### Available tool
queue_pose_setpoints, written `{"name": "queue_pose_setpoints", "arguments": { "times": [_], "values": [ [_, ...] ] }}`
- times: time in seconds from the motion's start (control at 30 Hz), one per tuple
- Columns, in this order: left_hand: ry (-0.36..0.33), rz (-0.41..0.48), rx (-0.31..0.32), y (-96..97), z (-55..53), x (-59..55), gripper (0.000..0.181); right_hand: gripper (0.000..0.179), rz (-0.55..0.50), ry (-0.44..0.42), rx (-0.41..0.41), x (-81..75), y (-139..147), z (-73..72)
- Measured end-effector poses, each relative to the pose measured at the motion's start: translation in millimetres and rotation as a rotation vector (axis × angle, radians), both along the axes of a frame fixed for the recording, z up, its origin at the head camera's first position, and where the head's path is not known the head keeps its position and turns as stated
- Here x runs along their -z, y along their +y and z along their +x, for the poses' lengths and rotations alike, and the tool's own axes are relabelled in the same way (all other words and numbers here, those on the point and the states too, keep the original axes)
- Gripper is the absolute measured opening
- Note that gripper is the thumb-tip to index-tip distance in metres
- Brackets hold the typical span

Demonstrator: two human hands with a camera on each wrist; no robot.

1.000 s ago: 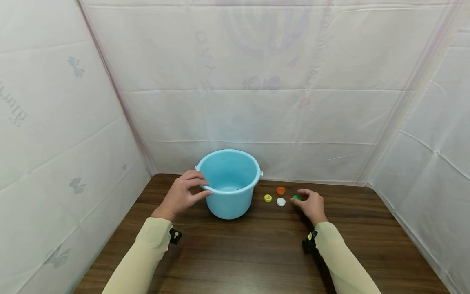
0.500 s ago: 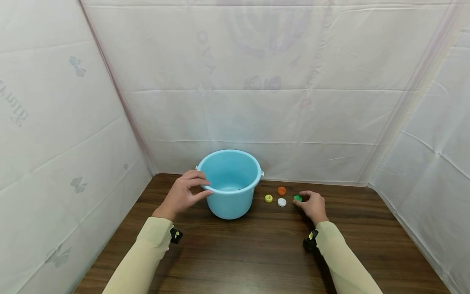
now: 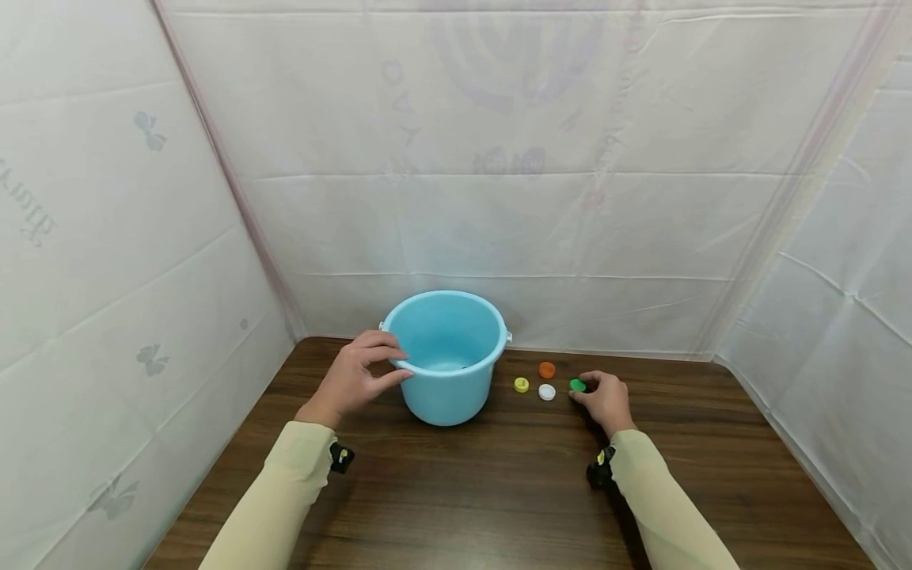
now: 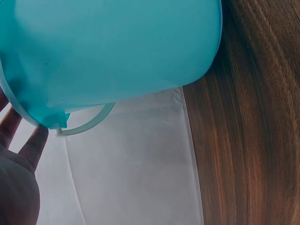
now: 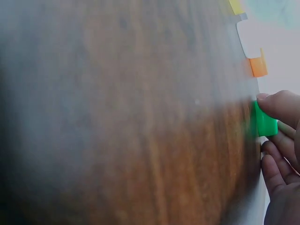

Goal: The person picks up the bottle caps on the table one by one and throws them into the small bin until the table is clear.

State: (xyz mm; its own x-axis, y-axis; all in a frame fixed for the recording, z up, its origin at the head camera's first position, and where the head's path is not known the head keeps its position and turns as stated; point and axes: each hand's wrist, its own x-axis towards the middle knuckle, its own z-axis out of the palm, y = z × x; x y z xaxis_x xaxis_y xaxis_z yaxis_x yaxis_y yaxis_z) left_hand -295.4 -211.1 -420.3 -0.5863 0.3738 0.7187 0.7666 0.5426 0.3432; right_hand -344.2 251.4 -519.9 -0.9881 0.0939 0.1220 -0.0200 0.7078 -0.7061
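Observation:
A light blue bucket stands upright on the dark wooden table. At its left rim my left hand holds on, thumb outside and fingers over the edge. In the left wrist view, the fingers touch the rim near the pale bail handle. To the right, my right hand pinches a green bottle cap between thumb and fingers. The right wrist view has this cap at the tabletop, the thumb against it. A small dark spot shows inside the bucket, too small to identify.
Between the bucket and my right hand lie a yellow cap, a white cap and an orange cap. A white sheet hangs behind the table, with more sheeting at both sides.
My right hand has shifted very slightly toward me at the green bottle cap, and more of the cap shows. The left hand and the bucket keep their places.

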Motion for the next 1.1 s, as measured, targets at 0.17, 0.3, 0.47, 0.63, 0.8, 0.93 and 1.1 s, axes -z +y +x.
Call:
{"name": "queue_pose_setpoints", "arguments": {
  "times": [0.17,0.3,0.47,0.63,0.8,0.93,1.1],
  "values": [
    [-0.015,0.006,0.005,-0.2,1.2,-0.8,0.024,0.041,-0.008,-0.011,0.007,1.0,0.2,-0.5],
    [0.002,0.011,0.007,0.1,1.2,-1.0,0.025,0.040,-0.004,-0.001,0.002,1.3,0.2,0.4],
    [0.011,0.013,0.003,0.0,1.1,-0.4,0.025,0.039,0.003,0.009,-0.004,1.2,0.5,0.9],
    [0.016,0.010,0.004,0.1,1.0,-0.1,0.026,0.039,0.000,0.006,0.002,0.9,-0.8,1.4],
    [0.006,0.008,0.001,0.4,1.9,-0.4,0.024,0.039,-0.009,-0.005,0.004,0.2,-1.9,2.9],
    [0.000,0.006,-0.004,1.0,2.8,-0.9,0.024,0.039,-0.015,-0.010,0.003,-1.8,-1.0,5.5],
    [-0.007,0.004,-0.006,0.6,3.4,-1.1,0.024,0.038,-0.018,-0.008,0.003,-2.6,0.7,5.3]
  ]
}}
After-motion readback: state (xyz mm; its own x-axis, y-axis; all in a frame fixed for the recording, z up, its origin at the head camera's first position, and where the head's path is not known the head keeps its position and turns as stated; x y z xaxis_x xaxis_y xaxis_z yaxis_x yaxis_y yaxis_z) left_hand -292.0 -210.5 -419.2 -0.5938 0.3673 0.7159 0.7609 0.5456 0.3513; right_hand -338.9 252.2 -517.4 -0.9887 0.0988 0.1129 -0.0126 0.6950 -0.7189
